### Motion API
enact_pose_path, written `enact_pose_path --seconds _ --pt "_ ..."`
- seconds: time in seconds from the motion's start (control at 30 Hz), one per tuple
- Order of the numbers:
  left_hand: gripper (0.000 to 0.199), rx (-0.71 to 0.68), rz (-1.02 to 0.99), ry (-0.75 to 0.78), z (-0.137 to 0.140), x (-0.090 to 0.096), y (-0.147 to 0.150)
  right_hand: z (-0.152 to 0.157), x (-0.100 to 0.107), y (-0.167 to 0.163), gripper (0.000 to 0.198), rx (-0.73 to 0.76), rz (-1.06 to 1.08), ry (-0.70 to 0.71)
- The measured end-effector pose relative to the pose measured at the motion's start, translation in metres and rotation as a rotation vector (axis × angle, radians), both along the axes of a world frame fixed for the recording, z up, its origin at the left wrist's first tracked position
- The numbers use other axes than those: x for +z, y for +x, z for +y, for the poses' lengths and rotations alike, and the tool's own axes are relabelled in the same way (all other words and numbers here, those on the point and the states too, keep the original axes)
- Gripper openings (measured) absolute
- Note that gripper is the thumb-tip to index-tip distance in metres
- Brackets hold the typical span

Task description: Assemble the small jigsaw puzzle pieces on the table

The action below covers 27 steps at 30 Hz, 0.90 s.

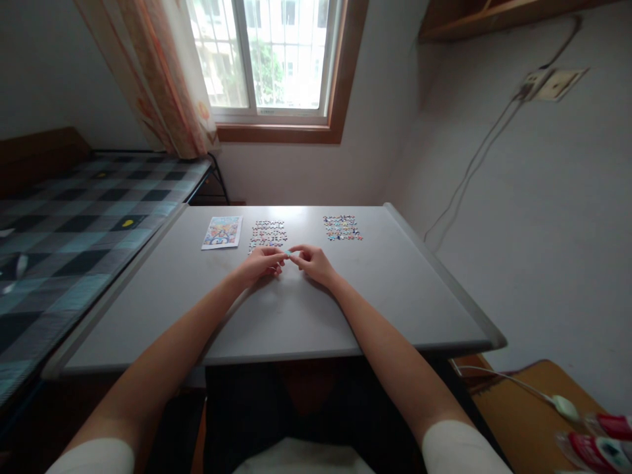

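Note:
Over the middle of the table, my left hand and my right hand meet at their fingertips. Between them is a small light-blue jigsaw puzzle piece, pinched by both hands. Just beyond my left hand lie rows of jigsaw pieces, their nearest part hidden by my fingers. A second group of jigsaw pieces is laid out in rows farther right, apart from my right hand. To the left lies a colourful picture sheet with a white border.
The grey table has raised rims along its left and right sides. A bed with a checked cover stands to the left. At lower right, a wooden surface bears a white charger and red-labelled bottles.

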<state>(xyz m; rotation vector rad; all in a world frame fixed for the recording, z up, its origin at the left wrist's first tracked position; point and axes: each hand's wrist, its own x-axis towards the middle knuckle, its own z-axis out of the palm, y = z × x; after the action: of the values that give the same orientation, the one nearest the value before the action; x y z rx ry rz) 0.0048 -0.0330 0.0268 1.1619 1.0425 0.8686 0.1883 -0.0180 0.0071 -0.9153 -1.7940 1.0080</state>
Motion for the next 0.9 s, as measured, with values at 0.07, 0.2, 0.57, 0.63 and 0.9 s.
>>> enact_pose_path --seconds 0.07,0.2,0.57,0.63,0.9 --pt "0.032 0.001 0.001 0.000 -0.0001 0.0004 0.0002 -0.0001 -0.0002 -0.0001 0.036 -0.004 -0.008 0.003" --pt "0.032 0.004 0.002 -0.005 -0.0009 0.0023 0.0011 0.0007 -0.0014 -0.0001 0.036 -0.011 -0.022 0.008" --pt "0.032 0.008 -0.004 -0.004 -0.0011 0.0021 0.0010 0.0006 -0.0005 0.0003 0.036 -0.008 -0.037 0.010" --pt "0.032 0.009 -0.004 -0.007 -0.0010 0.0022 0.0011 0.0007 -0.0008 0.0002 0.037 -0.005 -0.035 0.005" --pt "0.031 0.018 -0.001 -0.015 -0.0016 0.0036 0.0015 0.0009 -0.0016 -0.0001 0.039 0.000 -0.026 -0.002"
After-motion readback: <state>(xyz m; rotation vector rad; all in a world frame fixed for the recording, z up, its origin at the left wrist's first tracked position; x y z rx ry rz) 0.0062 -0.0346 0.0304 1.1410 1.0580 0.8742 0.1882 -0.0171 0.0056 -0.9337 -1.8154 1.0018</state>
